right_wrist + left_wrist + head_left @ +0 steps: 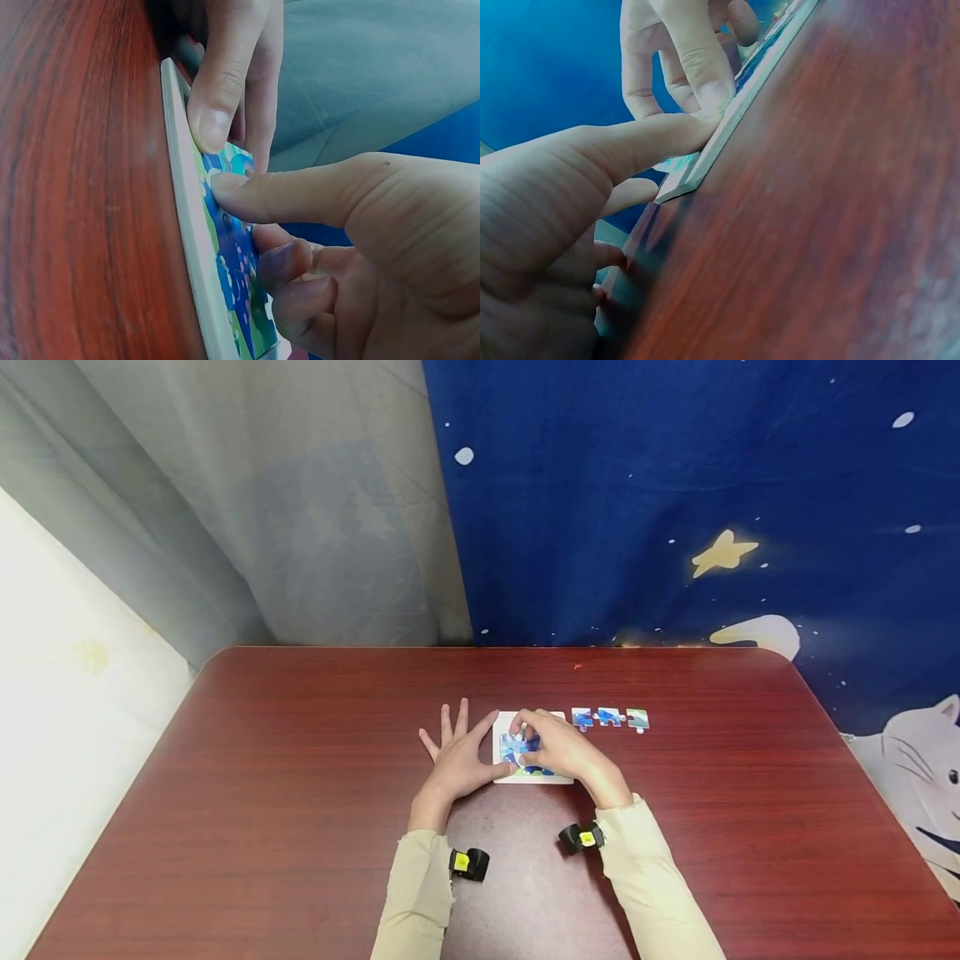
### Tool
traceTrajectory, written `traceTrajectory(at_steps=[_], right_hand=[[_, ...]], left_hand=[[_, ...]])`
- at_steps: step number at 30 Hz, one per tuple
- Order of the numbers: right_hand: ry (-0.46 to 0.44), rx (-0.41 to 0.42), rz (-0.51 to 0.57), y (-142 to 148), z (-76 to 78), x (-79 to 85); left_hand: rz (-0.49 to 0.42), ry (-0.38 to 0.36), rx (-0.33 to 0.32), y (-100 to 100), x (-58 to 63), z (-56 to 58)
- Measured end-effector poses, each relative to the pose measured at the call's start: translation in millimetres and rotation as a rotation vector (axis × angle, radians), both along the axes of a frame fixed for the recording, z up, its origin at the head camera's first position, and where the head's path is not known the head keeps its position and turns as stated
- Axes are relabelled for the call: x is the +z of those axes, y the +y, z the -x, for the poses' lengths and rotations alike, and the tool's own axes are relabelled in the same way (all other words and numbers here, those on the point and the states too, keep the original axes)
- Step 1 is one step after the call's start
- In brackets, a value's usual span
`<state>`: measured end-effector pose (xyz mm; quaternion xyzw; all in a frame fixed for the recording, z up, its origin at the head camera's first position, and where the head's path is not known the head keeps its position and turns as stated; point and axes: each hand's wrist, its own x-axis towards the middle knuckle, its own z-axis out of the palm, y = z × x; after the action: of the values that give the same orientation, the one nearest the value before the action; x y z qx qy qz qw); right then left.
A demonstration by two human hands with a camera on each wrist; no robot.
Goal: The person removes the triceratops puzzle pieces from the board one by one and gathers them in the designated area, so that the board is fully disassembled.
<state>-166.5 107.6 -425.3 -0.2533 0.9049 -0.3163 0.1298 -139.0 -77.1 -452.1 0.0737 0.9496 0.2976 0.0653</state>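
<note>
A white-framed jigsaw puzzle (534, 779) with a blue and green picture lies flat on the table, partly hidden by both hands. My left hand (459, 766) is spread at its left side, its thumb resting on the lower left part and its other fingers extended past the frame. Over the picture, my right hand (564, 750) has its thumb and bent fingers around a blue puzzle piece (234, 217), mostly covered by the hand. In the right wrist view the right thumb touches the blue picture close to the left thumb (213, 129).
Three loose puzzle pieces (609, 717) lie in a row right of the frame. A small red mark (577, 666) is near the back edge of the reddish-brown table (300, 827). Grey and blue curtains (570, 527) hang behind it.
</note>
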Motion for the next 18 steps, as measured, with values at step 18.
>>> traceTrajectory(at_steps=[18], right_hand=[[0.133,0.009,-0.043,-3.6,2.0,0.2]], left_hand=[[-0.022,0.001,0.005,-0.5,-0.9,-0.4]])
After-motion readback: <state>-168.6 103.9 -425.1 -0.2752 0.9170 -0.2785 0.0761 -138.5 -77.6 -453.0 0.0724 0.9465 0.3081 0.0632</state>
